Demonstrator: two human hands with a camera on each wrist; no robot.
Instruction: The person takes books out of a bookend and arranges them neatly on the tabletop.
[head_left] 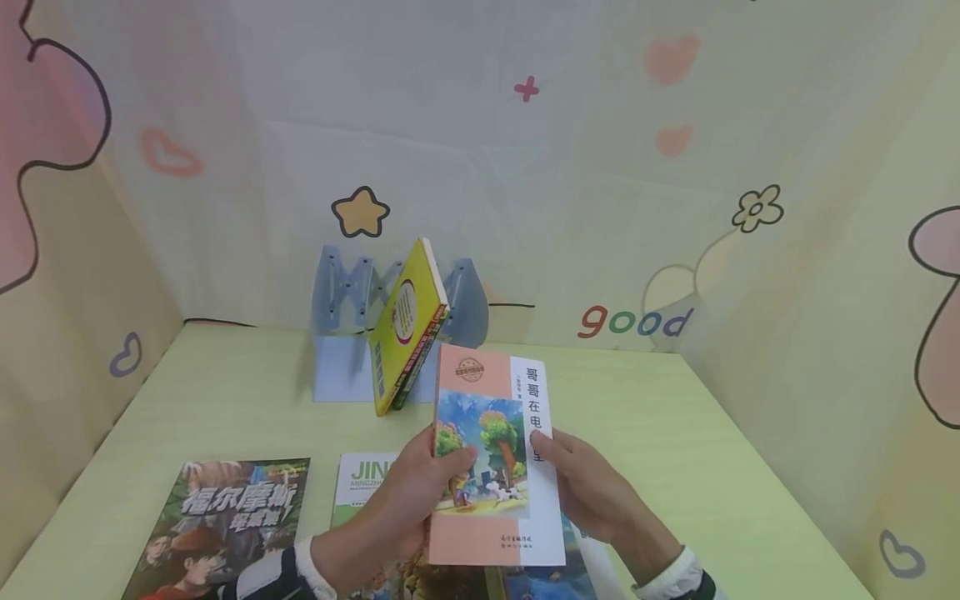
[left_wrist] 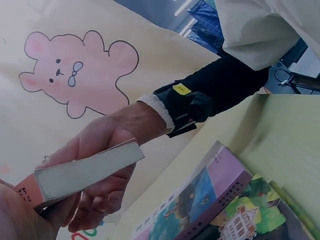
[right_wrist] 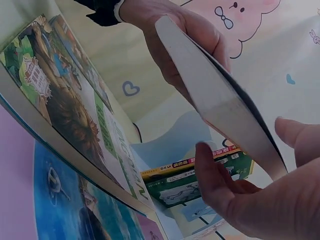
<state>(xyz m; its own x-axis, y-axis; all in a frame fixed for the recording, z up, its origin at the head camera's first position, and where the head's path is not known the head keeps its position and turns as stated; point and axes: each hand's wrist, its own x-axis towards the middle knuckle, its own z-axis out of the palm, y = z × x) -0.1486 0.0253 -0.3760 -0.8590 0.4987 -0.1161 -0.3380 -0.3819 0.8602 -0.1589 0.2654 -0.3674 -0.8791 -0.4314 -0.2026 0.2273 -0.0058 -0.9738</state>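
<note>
Both hands hold a paperback book (head_left: 480, 539) with a pink and white cover, upright and facing the head camera. My left hand (head_left: 420, 492) grips its left edge, thumb on the cover picture. On the opposite edge, my right hand (head_left: 592, 487) pinches it with the thumb over the title strip. The right wrist view shows the book's pale page edges (right_wrist: 210, 95) between the left hand (right_wrist: 200, 42) and the right hand (right_wrist: 260, 207). Below the held book lie a white-and-green book (head_left: 356, 483) and a purple-edged book with a blue sea picture (left_wrist: 187, 205), partly covered.
A blue expanding bookend (head_left: 327, 292) stands at the back of the table, with yellow and green books (head_left: 408, 333) leaning in it. A dark comic-style book (head_left: 225, 517) lies at the front left. Cartoon-printed cloth (head_left: 570, 208) encloses the table (head_left: 637, 400).
</note>
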